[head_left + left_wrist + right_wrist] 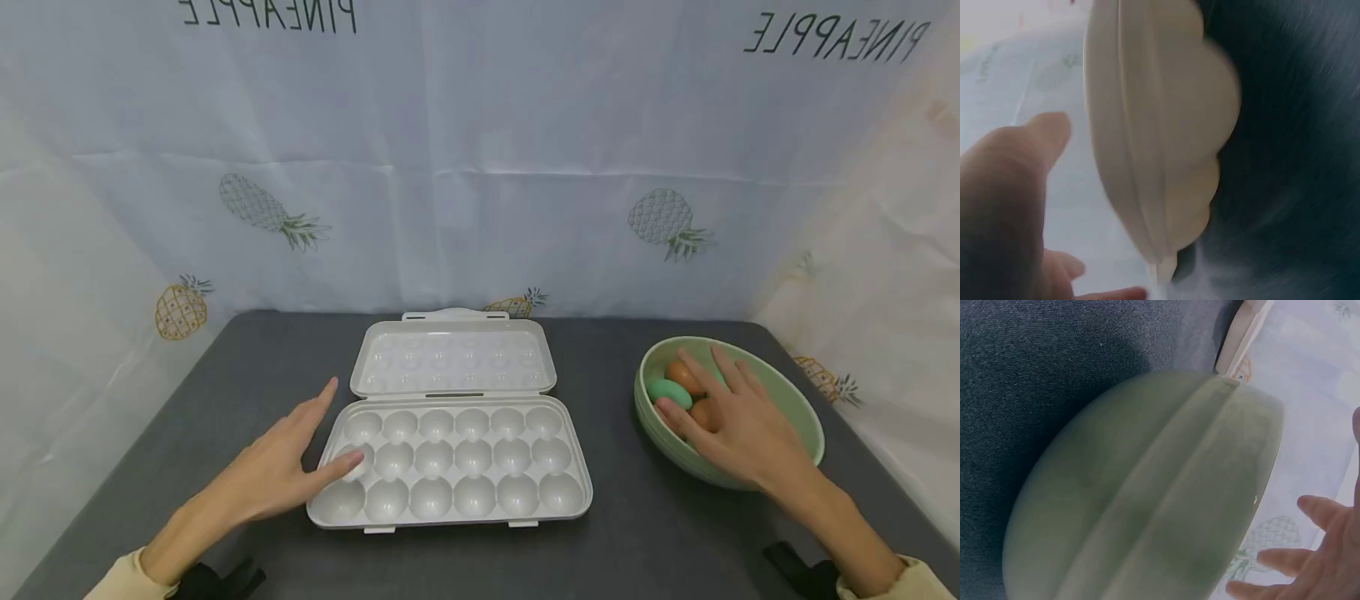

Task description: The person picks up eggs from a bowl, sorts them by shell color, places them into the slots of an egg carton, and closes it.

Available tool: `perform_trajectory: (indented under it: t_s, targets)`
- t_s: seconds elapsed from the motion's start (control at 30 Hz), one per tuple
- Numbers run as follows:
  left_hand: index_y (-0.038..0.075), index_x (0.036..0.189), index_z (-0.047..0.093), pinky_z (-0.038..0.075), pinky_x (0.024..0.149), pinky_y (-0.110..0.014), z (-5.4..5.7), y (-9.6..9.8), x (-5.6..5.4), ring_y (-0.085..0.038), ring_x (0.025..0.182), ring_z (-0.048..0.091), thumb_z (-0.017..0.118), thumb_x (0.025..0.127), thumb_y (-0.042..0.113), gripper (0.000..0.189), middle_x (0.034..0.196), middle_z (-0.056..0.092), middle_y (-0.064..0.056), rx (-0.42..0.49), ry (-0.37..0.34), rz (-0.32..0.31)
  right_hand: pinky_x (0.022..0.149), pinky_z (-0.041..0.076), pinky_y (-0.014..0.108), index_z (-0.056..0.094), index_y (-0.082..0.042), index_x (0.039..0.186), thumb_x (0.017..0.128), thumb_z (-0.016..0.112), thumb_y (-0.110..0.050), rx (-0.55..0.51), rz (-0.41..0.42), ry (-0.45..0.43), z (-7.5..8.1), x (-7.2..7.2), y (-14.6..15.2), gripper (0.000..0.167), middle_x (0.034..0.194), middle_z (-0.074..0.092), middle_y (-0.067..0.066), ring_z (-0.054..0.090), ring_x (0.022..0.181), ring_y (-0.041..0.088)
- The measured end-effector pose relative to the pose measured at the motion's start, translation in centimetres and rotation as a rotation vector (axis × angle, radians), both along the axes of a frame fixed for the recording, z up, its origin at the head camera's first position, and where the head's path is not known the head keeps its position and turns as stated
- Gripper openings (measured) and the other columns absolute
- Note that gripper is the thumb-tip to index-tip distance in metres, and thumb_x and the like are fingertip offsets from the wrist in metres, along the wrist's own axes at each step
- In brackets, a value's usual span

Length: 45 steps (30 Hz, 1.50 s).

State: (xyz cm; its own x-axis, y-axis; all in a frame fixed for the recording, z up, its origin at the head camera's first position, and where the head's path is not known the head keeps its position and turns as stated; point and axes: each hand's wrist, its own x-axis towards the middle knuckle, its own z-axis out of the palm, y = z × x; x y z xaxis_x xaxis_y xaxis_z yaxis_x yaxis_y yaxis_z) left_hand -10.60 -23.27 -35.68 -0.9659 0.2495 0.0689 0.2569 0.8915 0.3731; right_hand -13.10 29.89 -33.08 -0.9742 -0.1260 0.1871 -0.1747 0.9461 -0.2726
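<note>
A white egg carton (472, 461) lies unfolded on the table, its lid (453, 358) tipped back and its rows of round hollows bare. My left hand (277, 467) hangs at the carton's left side, fingers straight, thumb stretched over the left hollows; the left wrist view shows the carton's bumpy side (1191, 100) near the thumb. On the right stands a green bowl (798, 408) with brown eggs (684, 377) and a green egg (667, 392) inside. My right hand (738, 421) reaches over the bowl with fingers spread, above the eggs, hiding part of them.
A dark grey cloth covers the table (615, 533). Behind it and at both sides hangs a pale curtain (480, 233) printed with pineapples. Black straps (217, 581) sit at both wrists. Table surface lies between the carton and the bowl.
</note>
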Motion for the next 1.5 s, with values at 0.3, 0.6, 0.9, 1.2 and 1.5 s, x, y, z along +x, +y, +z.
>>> perform_trajectory:
  t_s: [0.3, 0.6, 0.9, 1.2, 1.5]
  targets:
    - [0.001, 0.162, 0.021, 0.054, 0.093, -0.051, -1.5, 0.1, 3.0, -0.025, 0.119, 0.065, 0.073, 0.084, 0.065, 0.113, 0.146, 0.057, -0.013, 0.016, -0.006, -0.045, 0.094, 0.039, 0.069, 0.041, -0.018, 0.157, 0.095, 0.072, -0.027, -0.296, 0.118, 0.109, 0.3, 0.0, 0.5, 0.070, 0.155, 0.043, 0.028, 0.044, 0.135, 0.055]
    - [-0.007, 0.158, 0.026, 0.050, 0.074, -0.020, -2.4, 0.0, 3.7, 0.009, 0.085, 0.054, 0.083, 0.081, 0.052, 0.112, 0.126, 0.066, -0.001, 0.173, -0.019, -0.132, 0.084, 0.051, 0.027, 0.042, -0.020, 0.157, 0.096, 0.073, -0.028, -0.320, 0.075, 0.043, 0.3, -0.1, 1.4, 0.069, 0.155, 0.047, 0.020, 0.051, 0.129, 0.050]
    - [-0.006, 0.161, 0.013, 0.048, 0.068, -0.019, -3.0, -0.1, 4.1, 0.010, 0.072, 0.053, 0.086, 0.079, 0.047, 0.122, 0.107, 0.069, 0.005, 0.261, -0.083, -0.152, 0.083, 0.051, 0.008, 0.037, -0.025, 0.159, 0.101, 0.065, -0.014, -0.513, 0.130, -0.068, 0.3, -0.1, 3.0, 0.066, 0.144, 0.049, -0.012, 0.051, 0.114, -0.019]
    - [-0.004, 0.162, 0.010, 0.041, 0.057, -0.018, -3.1, -0.3, 4.1, 0.007, 0.058, 0.046, 0.085, 0.081, 0.045, 0.121, 0.071, 0.053, 0.015, 0.274, -0.132, -0.149, 0.084, 0.055, 0.013, 0.052, -0.016, 0.149, 0.101, 0.060, -0.003, -0.740, 0.167, -0.149, 0.2, -0.5, 4.3, 0.050, 0.133, 0.062, -0.023, 0.062, 0.115, -0.011]
    - [-0.002, 0.162, 0.011, 0.038, 0.052, -0.018, -3.2, -0.4, 4.1, 0.006, 0.053, 0.040, 0.085, 0.080, 0.047, 0.121, 0.061, 0.044, 0.017, 0.252, -0.127, -0.136, 0.085, 0.055, 0.016, 0.057, -0.008, 0.142, 0.099, 0.061, 0.002, -0.861, 0.214, -0.267, -0.4, -0.9, 4.7, 0.045, 0.128, 0.066, -0.020, 0.065, 0.114, -0.005]
